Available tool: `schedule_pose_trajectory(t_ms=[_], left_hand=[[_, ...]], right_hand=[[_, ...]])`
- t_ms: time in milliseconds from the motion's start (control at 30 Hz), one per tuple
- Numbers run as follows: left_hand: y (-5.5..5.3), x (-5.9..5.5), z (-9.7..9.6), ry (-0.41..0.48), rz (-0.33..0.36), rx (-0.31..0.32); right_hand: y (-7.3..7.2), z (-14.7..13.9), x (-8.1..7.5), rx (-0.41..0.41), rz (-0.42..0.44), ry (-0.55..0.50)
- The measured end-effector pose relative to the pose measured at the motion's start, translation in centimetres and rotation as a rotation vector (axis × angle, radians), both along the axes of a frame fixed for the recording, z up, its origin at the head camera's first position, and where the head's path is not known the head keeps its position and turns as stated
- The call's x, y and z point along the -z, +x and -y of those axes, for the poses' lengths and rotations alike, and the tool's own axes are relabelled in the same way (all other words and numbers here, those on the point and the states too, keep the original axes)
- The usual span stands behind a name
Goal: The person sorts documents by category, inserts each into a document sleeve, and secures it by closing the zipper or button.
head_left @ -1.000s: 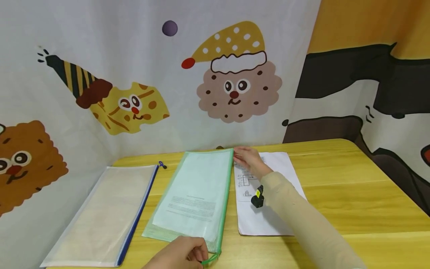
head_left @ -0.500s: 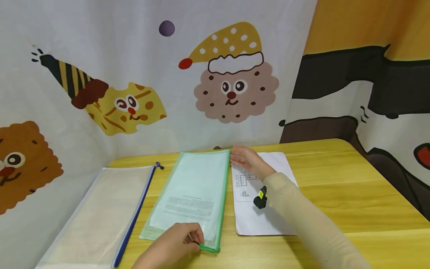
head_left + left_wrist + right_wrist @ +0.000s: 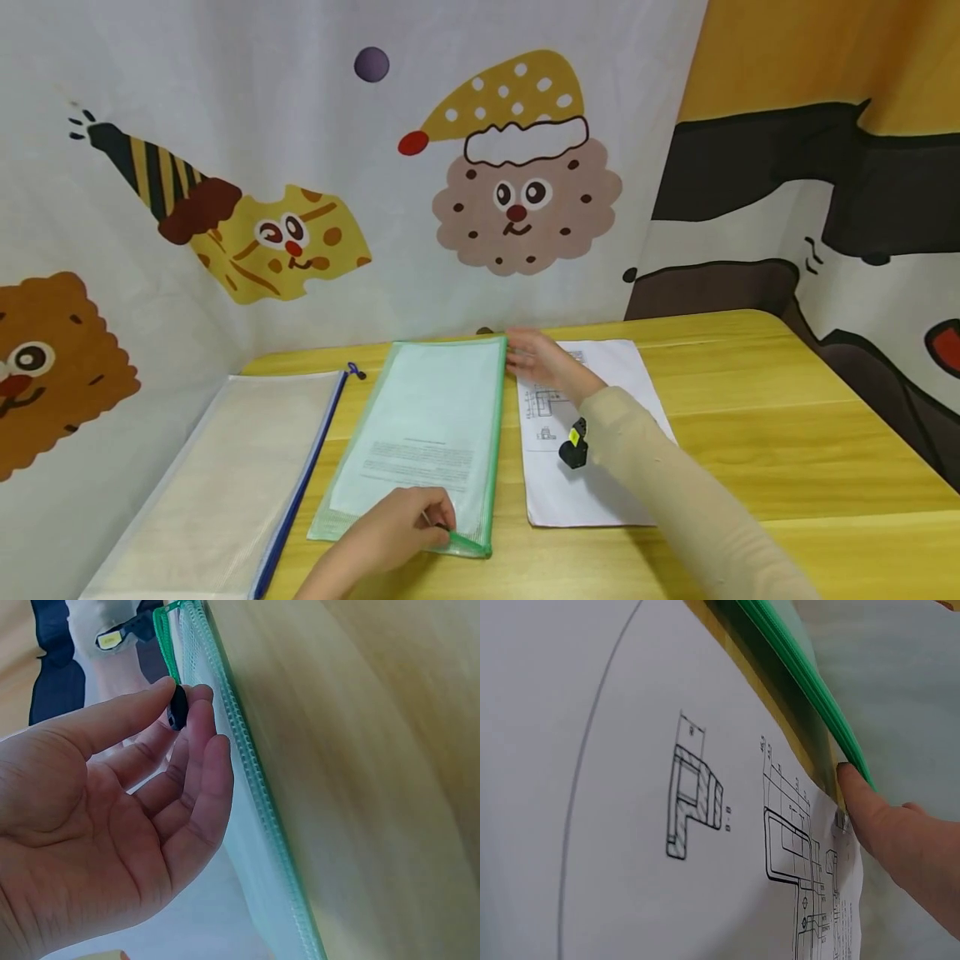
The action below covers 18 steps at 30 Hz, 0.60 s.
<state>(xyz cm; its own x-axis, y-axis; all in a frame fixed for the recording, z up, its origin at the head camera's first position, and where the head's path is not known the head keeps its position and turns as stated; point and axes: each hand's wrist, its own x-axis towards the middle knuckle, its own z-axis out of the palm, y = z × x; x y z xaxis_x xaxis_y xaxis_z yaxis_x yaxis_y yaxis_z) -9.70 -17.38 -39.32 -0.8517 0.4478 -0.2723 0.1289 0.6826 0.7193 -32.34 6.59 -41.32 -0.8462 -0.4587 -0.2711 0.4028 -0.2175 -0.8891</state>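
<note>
A translucent green zip pouch (image 3: 431, 400) with a printed sheet inside lies in the middle of the table in the head view. My left hand (image 3: 401, 529) is over its near edge. Between thumb and fingertip it pinches the black zipper pull (image 3: 178, 709), which hangs from a green cord (image 3: 164, 637). At the far right corner of the pouch, my right hand (image 3: 547, 362) holds the edge. In the right wrist view a digit lies against the green zipper edge (image 3: 802, 675); the fingertips beyond it are partly hidden.
White paper with technical drawings (image 3: 555, 483) lies right of the pouch, under my right forearm. On the left lies a clear pouch (image 3: 217, 475) with a blue zipper. A cartoon-print curtain (image 3: 315, 108) hangs behind the yellow wooden table (image 3: 787, 467).
My left hand has moved slightly away from me with the pull, and the cord loop no longer sticks out past the near corner. The green pouch's far edge has shifted slightly left.
</note>
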Motion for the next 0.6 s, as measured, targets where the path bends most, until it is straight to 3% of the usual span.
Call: schedule_pose_trajectory(t_ms=[600], left_hand=[[-0.44, 0.24, 0.24, -0.03, 0.011, -0.022]], right_hand=[[0.99, 0.2, -0.38, -0.056, -0.025, 0.173]])
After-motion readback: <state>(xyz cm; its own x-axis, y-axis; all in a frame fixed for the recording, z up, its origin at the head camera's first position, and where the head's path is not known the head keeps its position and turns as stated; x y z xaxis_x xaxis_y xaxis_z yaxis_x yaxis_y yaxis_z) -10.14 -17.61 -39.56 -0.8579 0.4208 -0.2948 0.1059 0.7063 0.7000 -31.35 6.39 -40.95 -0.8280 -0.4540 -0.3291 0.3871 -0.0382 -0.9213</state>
